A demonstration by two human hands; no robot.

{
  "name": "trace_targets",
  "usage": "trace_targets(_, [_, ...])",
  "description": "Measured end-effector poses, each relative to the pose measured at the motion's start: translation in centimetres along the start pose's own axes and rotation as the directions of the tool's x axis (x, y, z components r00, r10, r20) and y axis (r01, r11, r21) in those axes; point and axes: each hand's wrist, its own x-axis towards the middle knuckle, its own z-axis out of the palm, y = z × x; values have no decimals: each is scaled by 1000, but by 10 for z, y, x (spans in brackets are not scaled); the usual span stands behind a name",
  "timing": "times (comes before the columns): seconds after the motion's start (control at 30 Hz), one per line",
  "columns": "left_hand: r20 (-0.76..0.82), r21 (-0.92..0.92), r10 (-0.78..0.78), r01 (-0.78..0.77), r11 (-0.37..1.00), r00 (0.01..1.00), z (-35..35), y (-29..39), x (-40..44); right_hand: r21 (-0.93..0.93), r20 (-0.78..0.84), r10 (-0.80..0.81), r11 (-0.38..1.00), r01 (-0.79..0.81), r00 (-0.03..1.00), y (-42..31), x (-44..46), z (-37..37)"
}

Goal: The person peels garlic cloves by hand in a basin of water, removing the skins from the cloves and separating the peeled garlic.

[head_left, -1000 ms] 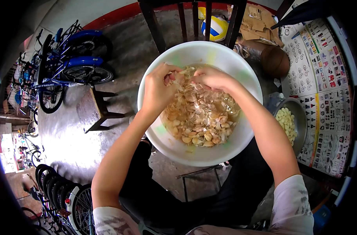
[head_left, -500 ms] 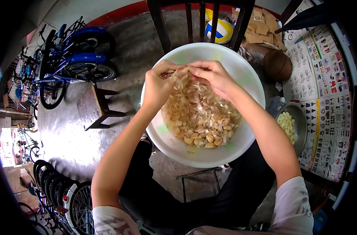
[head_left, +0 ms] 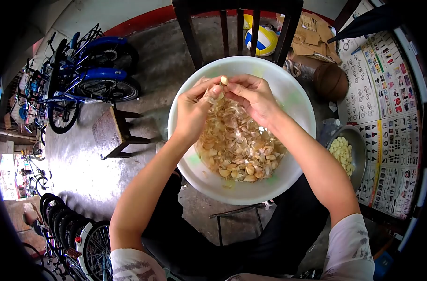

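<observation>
A garlic clove (head_left: 224, 80) with a pale, rounded end is pinched at the fingertips of my left hand (head_left: 194, 108), which is closed. Bits of papery skin cling around those fingers. From the other side, my right hand (head_left: 256, 97) is closed too, its thumb and forefinger at the clove. Both hands are over a wide white plastic basin (head_left: 300, 105). In it lie loose unpeeled garlic cloves (head_left: 251, 166) and a heap of dry garlic skins (head_left: 223, 119). Off to the right, peeled cloves (head_left: 341, 152) fill part of a metal bowl (head_left: 360, 157).
A dark wooden chair (head_left: 193, 42) stands beyond the basin. Balls (head_left: 262, 41), flattened cardboard (head_left: 312, 40) and a basketball (head_left: 331, 80) lie behind at right. Newspaper-like printed sheets (head_left: 386, 140) cover a surface beside the bowl. Leftward are a wooden stool (head_left: 109, 130) and parked bicycles (head_left: 101, 77).
The clove's pale end now shows above my fingertips, where skins covered it before. My hands have parted slightly, and the basin appears a little lower in view.
</observation>
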Motion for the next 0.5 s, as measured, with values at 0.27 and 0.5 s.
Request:
trace_targets(0.27, [62, 274, 307, -312, 910, 950, -4, 1, 0, -509, 115, -359, 779, 365, 926, -6, -9, 13])
trace_targets(0.5, [145, 480, 418, -433, 763, 897, -4, 9, -4, -720, 229, -576, 443, 535, 785, -16, -23, 28])
